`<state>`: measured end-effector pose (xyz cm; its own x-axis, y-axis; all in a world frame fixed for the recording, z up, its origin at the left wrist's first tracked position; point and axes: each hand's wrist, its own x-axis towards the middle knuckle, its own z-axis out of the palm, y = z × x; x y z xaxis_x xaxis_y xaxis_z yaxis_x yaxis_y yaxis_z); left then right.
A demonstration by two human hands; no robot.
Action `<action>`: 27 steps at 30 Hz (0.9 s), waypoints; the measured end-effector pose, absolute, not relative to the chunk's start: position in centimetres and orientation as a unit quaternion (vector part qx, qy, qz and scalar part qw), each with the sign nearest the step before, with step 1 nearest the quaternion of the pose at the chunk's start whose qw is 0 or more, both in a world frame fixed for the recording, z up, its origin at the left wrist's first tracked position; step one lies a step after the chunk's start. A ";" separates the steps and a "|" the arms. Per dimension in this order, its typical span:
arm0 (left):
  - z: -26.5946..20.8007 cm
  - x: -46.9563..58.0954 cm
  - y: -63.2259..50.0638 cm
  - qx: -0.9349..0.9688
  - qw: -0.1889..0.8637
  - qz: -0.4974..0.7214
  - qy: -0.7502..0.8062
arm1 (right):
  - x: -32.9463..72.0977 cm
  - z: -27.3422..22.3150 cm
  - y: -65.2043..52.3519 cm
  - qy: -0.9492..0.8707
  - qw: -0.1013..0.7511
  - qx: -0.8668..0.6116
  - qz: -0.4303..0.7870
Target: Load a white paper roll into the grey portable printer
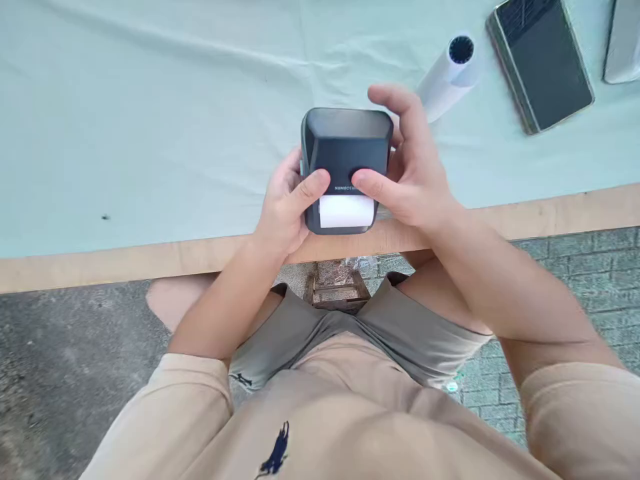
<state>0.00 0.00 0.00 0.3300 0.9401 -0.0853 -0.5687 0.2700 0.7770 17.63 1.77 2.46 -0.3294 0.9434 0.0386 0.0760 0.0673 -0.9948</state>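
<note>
A black handheld label printer point(345, 147) is held between both my hands, above the near edge of the table. White label paper point(346, 211) shows at its lower front, below the small printed lettering. My left hand point(289, 200) grips the printer's left side, with the thumb pressed on its front face. On the other side, my right hand point(413, 163) has its thumb on the front, its index finger raised off the upper right corner, and the other fingers partly hidden behind the printer.
A white roll point(445, 80) with a dark hollow core lies just beyond my right hand. Farther right are a dark-screened phone-like device point(545, 67) and a grey-white object point(625, 43) cut by the frame. Pale green cloth point(150, 133) covers the table, with a bare wooden edge point(550, 208).
</note>
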 end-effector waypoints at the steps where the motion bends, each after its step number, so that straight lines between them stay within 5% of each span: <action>1: 0.0 0.0 0.0 0.334 0.741 0.506 0.290 | 17.7 2.2 1.8 -0.611 0.401 -0.418 0.539; 27: 0.5 0.2 0.1 0.318 0.736 0.513 0.306 | 17.9 1.2 2.1 -0.660 0.353 -0.345 0.567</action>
